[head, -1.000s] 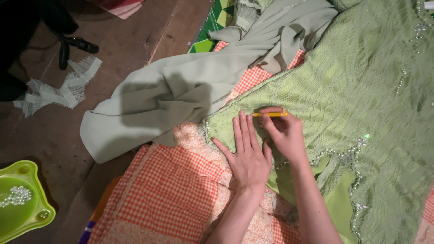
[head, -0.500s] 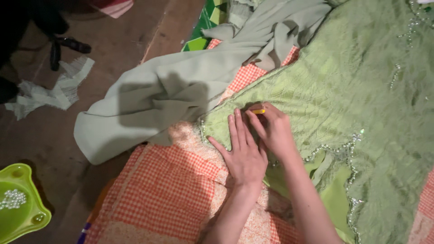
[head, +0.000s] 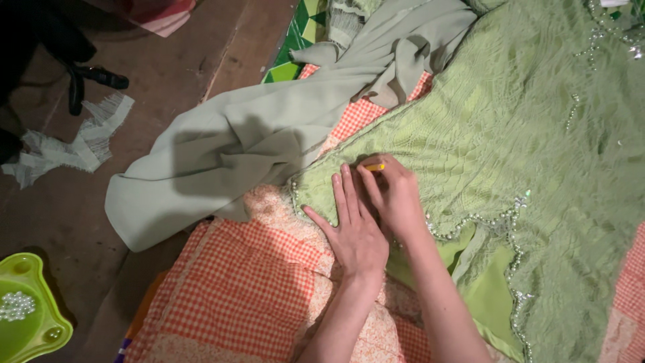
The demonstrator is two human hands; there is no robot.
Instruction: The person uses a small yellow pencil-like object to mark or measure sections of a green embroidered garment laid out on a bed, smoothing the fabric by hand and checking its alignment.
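Two hands rest close together on a green lace cloth (head: 510, 128). The left hand (head: 353, 228) lies flat with its fingers spread out straight, pressing down on the corner of the cloth. It holds nothing. The right hand (head: 396, 195) sits just beside it, touching it, with its fingers curled around a small yellow stick (head: 374, 167). Only the end of the stick shows, poking out near the fingertips, and it lies right on the lace.

A row of little white beads (head: 470, 222) runs along the wavy edge of the lace, near the right wrist. The lace lies on top of an orange checked cloth (head: 248, 289), which shows under both arms.

A plain pale green cloth (head: 235, 148) lies bunched up just past the fingertips and spills onto the brown wooden floor (head: 168, 60). A scrap of white netting (head: 74, 144) lies on the floor, well apart from the hands. A bright green tray (head: 30, 323) with white beads in it sits at the bottom left corner
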